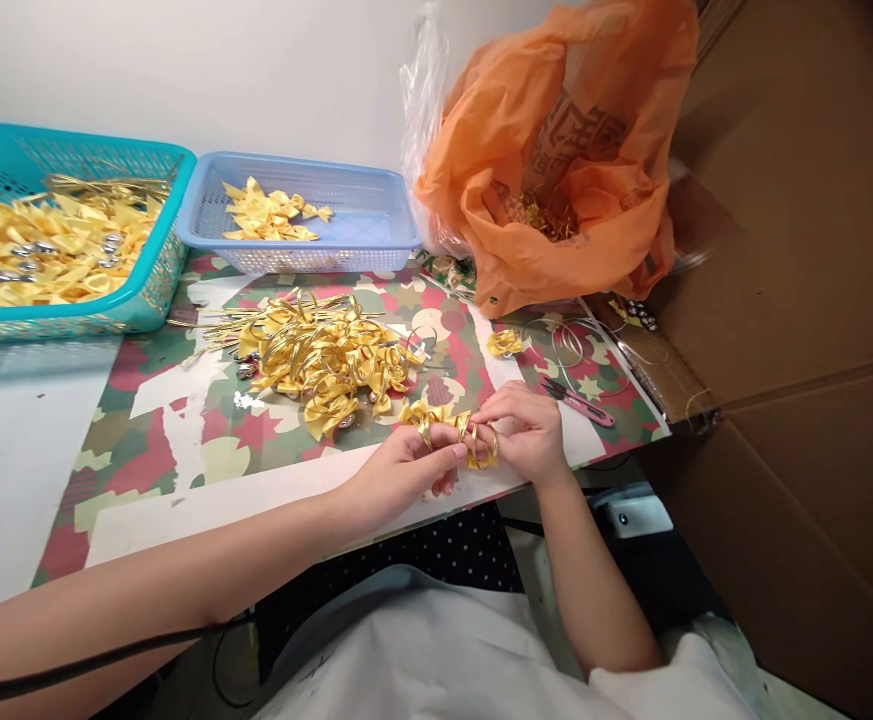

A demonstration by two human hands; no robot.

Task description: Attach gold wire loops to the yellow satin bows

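Observation:
Near the table's front edge, my left hand (413, 465) is closed on yellow ribbon bows (428, 412) with gold wire ties, some looped round its fingers. My right hand (524, 428) meets it from the right, fingertips pinched on a gold wire tie (483, 455) of the same bunch. The exact spot of the pinch is partly hidden by the fingers. Just beyond the hands lies a pile of yellow bows (323, 360) with gold ties and a few silver bells (247, 370). A single yellow bow (504, 342) sits apart to the right.
A teal basket (147, 290) of yellow bows and bells stands at the left, beside a blue basket (376, 245) with fewer bows. An orange plastic bag (496, 240) stands open at the back right. Pink-handled snips (590, 408) lie near the right edge, by a cardboard box (803, 300).

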